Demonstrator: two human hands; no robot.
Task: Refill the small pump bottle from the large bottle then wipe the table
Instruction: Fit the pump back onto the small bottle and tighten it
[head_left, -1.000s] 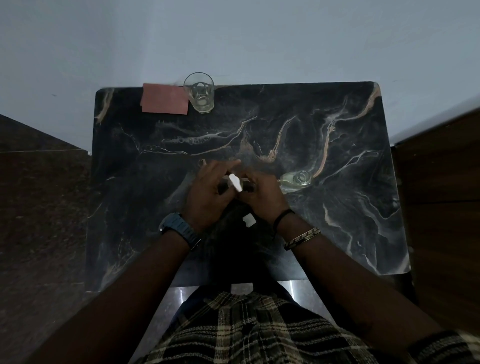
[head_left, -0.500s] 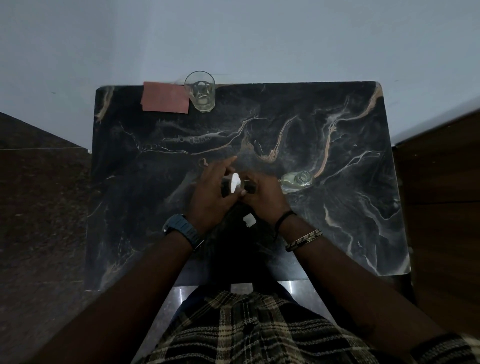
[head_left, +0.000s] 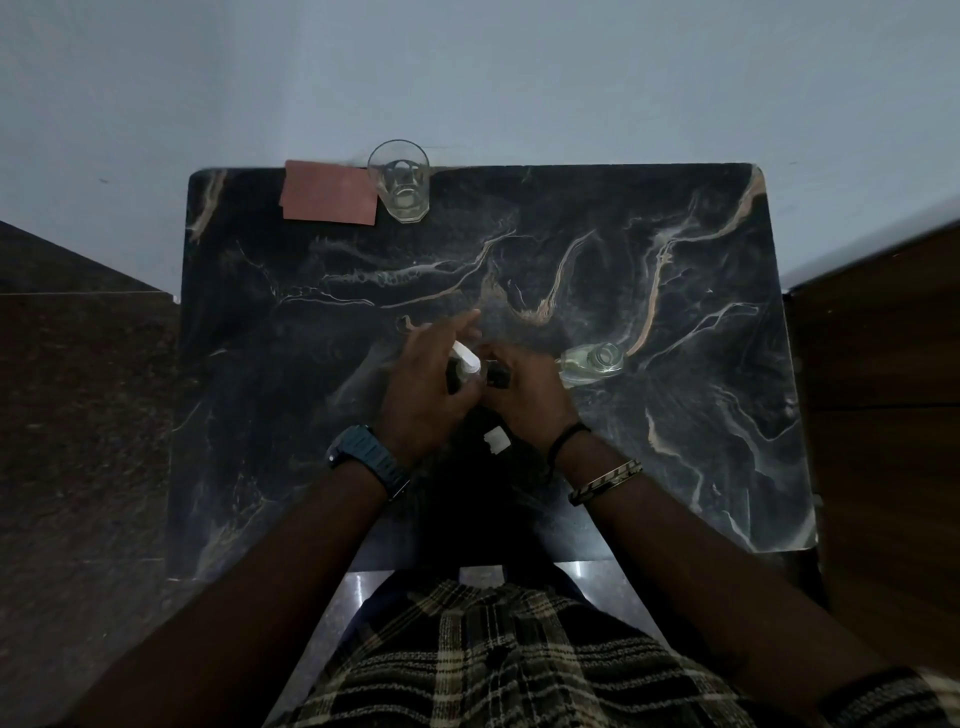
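Observation:
My left hand (head_left: 423, 387) holds a white pump head (head_left: 465, 358) with a dark collar below it. My right hand (head_left: 527, 397) grips the top of a dark bottle (head_left: 497, 378). Most of that bottle is hidden under both hands, and a white patch (head_left: 496, 440) shows lower down. The two hands touch at the middle of the black marble table (head_left: 675, 415). A clear bottle (head_left: 592, 364) with pale liquid and an open neck stands just right of my right hand. A folded reddish cloth (head_left: 330, 192) lies at the table's far edge.
An empty drinking glass (head_left: 399, 179) stands beside the cloth against the pale wall. Dark wooden furniture (head_left: 883, 389) flanks the table on the right and a dark surface on the left. My checked shirt fills the bottom of the view.
The white pump head in my left hand has tilted and shifted slightly left, away from the dark bottle top. Both hands stay at the same spot.

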